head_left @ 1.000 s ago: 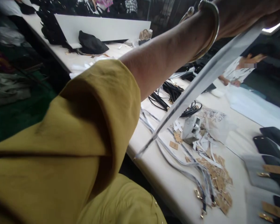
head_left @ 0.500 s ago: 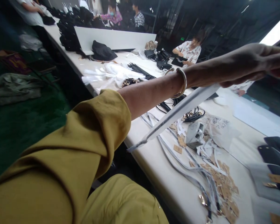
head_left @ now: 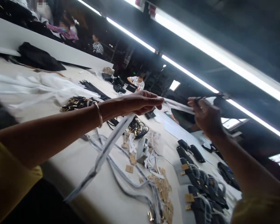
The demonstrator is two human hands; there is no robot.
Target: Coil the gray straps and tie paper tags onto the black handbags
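Note:
My left hand (head_left: 146,101) pinches a long white wrapped strip (head_left: 114,133) above the table; one end of the strip hangs down to the lower left. From my left fingertips the strip runs taut to the right, to my right hand (head_left: 206,116), whose fingers are curled round its other part. Under the hands, several straps in clear wrapping (head_left: 128,180) lie curved on the white table (head_left: 93,193), with gold clasps near the bottom. A grey tape dispenser (head_left: 142,149) stands beside white paper strips and a heap of brown tags (head_left: 163,186).
Black bags (head_left: 198,183) with tags lie at the right. A pile of black straps with gold clasps (head_left: 77,103) and white sleeves (head_left: 44,84) lie at the left. A person in a patterned shirt (head_left: 138,81) works across the table.
The view has swung up and to the right. My right hand has come into view, and the strip now shows stretched between both hands.

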